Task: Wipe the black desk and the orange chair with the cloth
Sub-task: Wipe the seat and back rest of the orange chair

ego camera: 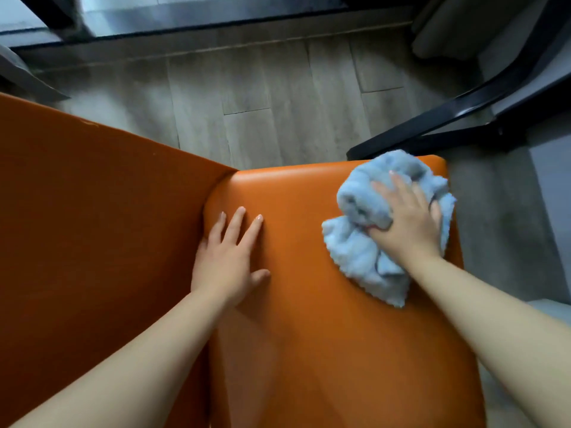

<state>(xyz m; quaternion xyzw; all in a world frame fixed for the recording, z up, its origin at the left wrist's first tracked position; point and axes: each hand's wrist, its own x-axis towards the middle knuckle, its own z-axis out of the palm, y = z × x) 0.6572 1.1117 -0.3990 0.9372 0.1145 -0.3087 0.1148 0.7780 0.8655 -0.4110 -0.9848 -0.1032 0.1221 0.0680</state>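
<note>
cloth (pixel 364 254), bunched lengthwise up chair seat (pixel 309 304), seemingly gripped by right hand (pixel 408 223).

The floor (pixel 262 97) is laid in grey wood-look planks running away from the viewer, lit by soft, even light. Along the top runs a dark sill (pixel 216 24) with a paler strip above it, possibly the foot of a window, though blur hides the detail. A black frame (pixel 448 118) slants down across the right side, its lower end resting on the planks. Behind it, at the top right, hangs something pale (pixel 457 23), maybe a curtain.
</note>
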